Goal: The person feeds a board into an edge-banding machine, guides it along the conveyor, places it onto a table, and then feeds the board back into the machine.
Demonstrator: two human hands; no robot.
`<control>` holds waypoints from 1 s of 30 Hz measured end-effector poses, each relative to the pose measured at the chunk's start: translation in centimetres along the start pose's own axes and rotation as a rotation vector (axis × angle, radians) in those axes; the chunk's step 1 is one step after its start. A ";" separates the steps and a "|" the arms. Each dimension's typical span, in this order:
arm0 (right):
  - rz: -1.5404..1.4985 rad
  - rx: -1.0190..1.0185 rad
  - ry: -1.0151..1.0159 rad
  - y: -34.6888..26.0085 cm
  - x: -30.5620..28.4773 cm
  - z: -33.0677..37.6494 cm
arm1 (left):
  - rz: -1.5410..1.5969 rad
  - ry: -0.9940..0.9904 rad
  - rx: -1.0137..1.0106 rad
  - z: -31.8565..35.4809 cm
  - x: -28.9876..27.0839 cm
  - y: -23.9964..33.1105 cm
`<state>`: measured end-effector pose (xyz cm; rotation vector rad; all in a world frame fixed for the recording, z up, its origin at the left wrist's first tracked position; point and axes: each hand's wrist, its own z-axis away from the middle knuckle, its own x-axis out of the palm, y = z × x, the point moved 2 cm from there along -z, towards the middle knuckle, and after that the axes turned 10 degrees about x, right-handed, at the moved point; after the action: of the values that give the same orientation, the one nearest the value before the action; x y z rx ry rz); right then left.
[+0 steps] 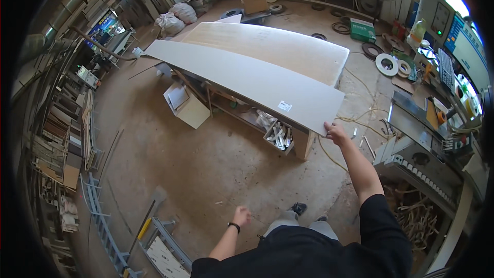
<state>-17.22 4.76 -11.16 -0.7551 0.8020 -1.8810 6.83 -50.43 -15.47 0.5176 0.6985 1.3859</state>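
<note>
Head view: a long pale panel (247, 80) lies across a wooden workbench (304, 146), its near right-hand corner at the grip. The right hand (335, 132) is clamped on that corner; the placement of the fingers beneath the edge cannot be told. The left hand (242, 216) hangs below and left of the grip, well apart from the panel, fingers loosely curled and bearing nothing. A white label (284, 106) is on the panel's top face, left of the grip. Beyond the grip, alongside the panel, lies a broader board (293, 46). Below and left of the grip, under the panel, a tray (278, 146) contains white pieces. Just right of the grip, a yellow hose (360, 120) crosses the floor; farther right is a grey machine (419, 157). A green box (363, 30) is on the floor, well beyond the grip.
</note>
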 end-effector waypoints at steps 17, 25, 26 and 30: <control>0.127 -0.032 0.658 4.9 -41.8 36.9 | 0.801 -0.208 0.368 -6.5 17.5 31.9; -0.042 0.139 1.338 6.8 -41.9 61.3 | 0.993 -0.255 0.573 -7.6 19.1 30.5; 0.053 0.131 1.347 9.2 -44.6 64.7 | 0.931 -0.285 0.517 -6.7 18.6 30.2; 0.243 0.193 1.388 16.6 -47.4 71.9 | 0.792 -0.393 0.367 -5.5 18.5 25.2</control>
<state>64.84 26.35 10.93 0.9008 1.3803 -2.0436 -14.04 -29.30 -4.22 1.4267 0.4281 1.8065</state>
